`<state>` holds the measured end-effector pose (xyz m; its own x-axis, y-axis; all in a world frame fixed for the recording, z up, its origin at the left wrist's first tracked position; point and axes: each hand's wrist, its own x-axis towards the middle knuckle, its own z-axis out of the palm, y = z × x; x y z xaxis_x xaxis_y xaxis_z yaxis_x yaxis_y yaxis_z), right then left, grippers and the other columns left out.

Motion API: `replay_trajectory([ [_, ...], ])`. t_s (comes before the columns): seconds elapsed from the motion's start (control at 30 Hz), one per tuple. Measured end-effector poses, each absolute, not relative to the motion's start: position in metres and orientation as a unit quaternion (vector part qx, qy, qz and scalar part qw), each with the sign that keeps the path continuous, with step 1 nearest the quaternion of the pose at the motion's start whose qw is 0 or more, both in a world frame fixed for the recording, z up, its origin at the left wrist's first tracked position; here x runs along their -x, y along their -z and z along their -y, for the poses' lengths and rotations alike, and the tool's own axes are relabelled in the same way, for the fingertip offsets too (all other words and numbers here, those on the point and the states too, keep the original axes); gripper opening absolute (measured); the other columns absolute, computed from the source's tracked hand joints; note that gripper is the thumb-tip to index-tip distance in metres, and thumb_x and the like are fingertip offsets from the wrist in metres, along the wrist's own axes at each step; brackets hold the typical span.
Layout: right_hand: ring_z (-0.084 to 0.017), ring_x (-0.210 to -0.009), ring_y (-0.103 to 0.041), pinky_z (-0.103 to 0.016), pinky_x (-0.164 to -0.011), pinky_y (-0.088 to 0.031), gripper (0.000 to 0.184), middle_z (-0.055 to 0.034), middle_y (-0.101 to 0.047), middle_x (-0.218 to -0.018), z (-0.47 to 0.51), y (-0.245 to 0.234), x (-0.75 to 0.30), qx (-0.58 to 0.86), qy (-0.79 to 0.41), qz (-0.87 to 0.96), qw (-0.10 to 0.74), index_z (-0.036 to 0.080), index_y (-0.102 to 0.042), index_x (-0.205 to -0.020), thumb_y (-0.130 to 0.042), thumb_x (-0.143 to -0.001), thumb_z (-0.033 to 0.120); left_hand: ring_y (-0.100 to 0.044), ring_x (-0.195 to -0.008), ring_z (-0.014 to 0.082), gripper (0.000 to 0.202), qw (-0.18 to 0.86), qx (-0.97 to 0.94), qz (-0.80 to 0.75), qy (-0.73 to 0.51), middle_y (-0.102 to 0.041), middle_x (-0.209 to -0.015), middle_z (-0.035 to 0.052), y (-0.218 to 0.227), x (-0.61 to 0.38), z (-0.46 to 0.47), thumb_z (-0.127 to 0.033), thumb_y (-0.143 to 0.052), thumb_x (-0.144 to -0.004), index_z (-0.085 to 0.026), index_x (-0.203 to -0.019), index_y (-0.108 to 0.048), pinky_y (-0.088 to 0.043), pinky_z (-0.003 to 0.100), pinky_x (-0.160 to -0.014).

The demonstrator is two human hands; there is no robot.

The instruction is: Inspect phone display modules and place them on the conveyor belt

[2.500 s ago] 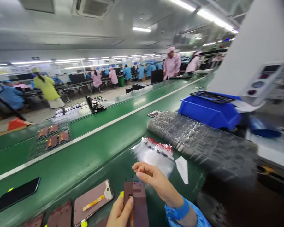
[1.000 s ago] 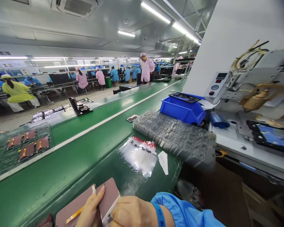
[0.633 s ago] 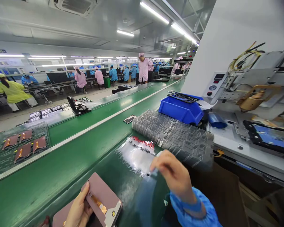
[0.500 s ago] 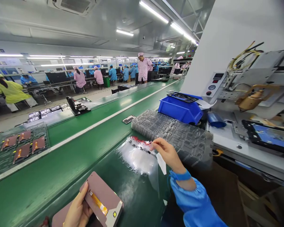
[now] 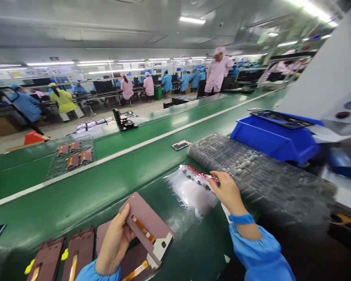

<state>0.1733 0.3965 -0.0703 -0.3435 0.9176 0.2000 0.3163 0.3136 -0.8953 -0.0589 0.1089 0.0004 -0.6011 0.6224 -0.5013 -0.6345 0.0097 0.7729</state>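
Mauve phone screen panel [image 5: 146, 222] feels thin and fragile: edges only, like your left hand [image 5: 114, 246] clenching it; your right hand [image 5: 228, 193] sits on limp clear film [image 5: 191, 191], grip unclear.

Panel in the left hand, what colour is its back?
The panel is dusty pink with an orange strip, clearest in the head view.

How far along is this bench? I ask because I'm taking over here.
Looks done: the panels lying on the green belt, each with an orange flex cable. In hand: the left hand holds one panel, and the right hand is at the red-tabbed film pack. Left: film remains in that pack, and a stack of clear trays sits beside it.
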Motion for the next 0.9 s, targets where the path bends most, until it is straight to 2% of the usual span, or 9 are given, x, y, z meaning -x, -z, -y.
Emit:
replay_trajectory([
  [0.13,-0.027,-0.085,-0.065,-0.045,-0.082,-0.050,0.057,-0.0124,-0.070,-0.093,-0.338,0.049,-0.151,0.260,-0.584,0.720,0.269,0.017,-0.068,-0.095,-0.059,-0.079,0.071,-0.069,-0.061,0.0163,0.016,0.464,-0.003,-0.560,-0.686,-0.072,-0.071,0.0022,-0.010,0.048,-0.115,-0.029,-0.065,-0.086,-0.015,-0.093,-0.063,-0.058,0.025,-0.054],
  [0.23,-0.026,-0.072,-0.069,-0.040,-0.066,-0.054,0.091,-0.0137,-0.072,-0.082,-0.291,0.045,-0.119,0.128,-0.708,0.678,0.151,0.015,-0.068,-0.077,-0.028,-0.067,0.096,-0.069,-0.062,0.0157,0.020,0.484,-0.042,-0.553,-0.677,-0.073,-0.075,0.0041,-0.018,0.038,-0.126,-0.033,-0.067,-0.084,-0.015,-0.091,-0.064,-0.056,0.025,-0.057],
  [0.33,-0.023,-0.067,-0.069,-0.036,-0.058,-0.054,0.100,-0.0141,-0.071,-0.083,-0.267,0.052,-0.088,0.065,-0.808,0.581,0.065,0.012,-0.069,-0.091,-0.006,-0.078,0.089,-0.057,-0.042,0.0130,0.032,0.538,-0.129,-0.519,-0.651,-0.061,-0.053,-0.0012,-0.020,0.032,-0.141,-0.047,-0.062,-0.085,-0.016,-0.079,-0.063,-0.046,0.023,-0.044],
  [0.43,-0.021,-0.074,-0.069,-0.033,-0.063,-0.054,0.084,-0.0155,-0.071,-0.097,-0.270,0.065,-0.069,0.015,-0.939,0.343,-0.002,0.009,-0.068,-0.106,-0.039,-0.080,0.083,-0.052,-0.035,0.0148,0.046,0.578,-0.201,-0.512,-0.603,-0.048,-0.040,-0.0045,-0.012,0.042,-0.163,-0.060,-0.054,-0.084,-0.016,-0.073,-0.063,-0.043,0.026,-0.043],
  [0.5,-0.018,-0.073,-0.068,-0.030,-0.062,-0.054,0.079,-0.0120,-0.072,-0.098,-0.280,0.075,-0.061,0.010,-0.959,0.281,0.027,0.010,-0.066,-0.111,-0.054,-0.075,0.080,-0.065,-0.054,0.0198,0.052,0.544,-0.236,-0.563,-0.575,-0.066,-0.059,0.0034,-0.005,0.063,-0.181,-0.065,-0.050,-0.084,-0.016,-0.087,-0.067,-0.051,0.030,-0.057],
  [0.57,-0.015,-0.071,-0.067,-0.027,-0.060,-0.053,0.080,-0.0085,-0.072,-0.099,-0.294,0.083,-0.056,0.007,-0.965,0.255,0.065,0.013,-0.065,-0.114,-0.058,-0.071,0.080,-0.071,-0.086,0.0237,0.055,0.484,-0.263,-0.639,-0.538,-0.074,-0.097,0.0114,0.001,0.091,-0.208,-0.065,-0.046,-0.086,-0.017,-0.107,-0.065,-0.054,0.032,-0.073],
  [0.63,-0.014,-0.070,-0.066,-0.027,-0.059,-0.052,0.080,-0.0071,-0.073,-0.101,-0.307,0.088,-0.054,0.000,-0.971,0.222,0.093,0.015,-0.065,-0.114,-0.058,-0.069,0.082,-0.066,-0.107,0.0258,0.050,0.427,-0.283,-0.703,-0.492,-0.067,-0.122,0.0146,0.008,0.123,-0.243,-0.058,-0.047,-0.089,-0.017,-0.116,-0.060,-0.053,0.035,-0.082],
  [0.8,-0.017,-0.070,-0.067,-0.029,-0.058,-0.053,0.086,-0.0079,-0.074,-0.104,-0.337,0.099,-0.052,-0.030,-0.976,0.186,0.113,0.014,-0.069,-0.109,-0.067,-0.058,0.082,-0.062,-0.107,0.0253,0.034,0.281,-0.370,-0.804,-0.371,-0.064,-0.122,0.0112,0.035,0.176,-0.355,-0.036,-0.058,-0.091,-0.015,-0.118,-0.058,-0.050,0.047,-0.092],
  [0.9,-0.017,-0.071,-0.068,-0.027,-0.061,-0.051,0.083,-0.0057,-0.075,-0.103,-0.350,0.114,-0.046,-0.042,-0.973,0.185,0.129,0.018,-0.071,-0.107,-0.068,-0.055,0.083,-0.057,-0.116,0.0273,0.039,0.201,-0.432,-0.822,-0.312,-0.058,-0.131,0.0106,0.058,0.183,-0.420,-0.031,-0.062,-0.090,-0.017,-0.125,-0.056,-0.046,0.052,-0.099],
])
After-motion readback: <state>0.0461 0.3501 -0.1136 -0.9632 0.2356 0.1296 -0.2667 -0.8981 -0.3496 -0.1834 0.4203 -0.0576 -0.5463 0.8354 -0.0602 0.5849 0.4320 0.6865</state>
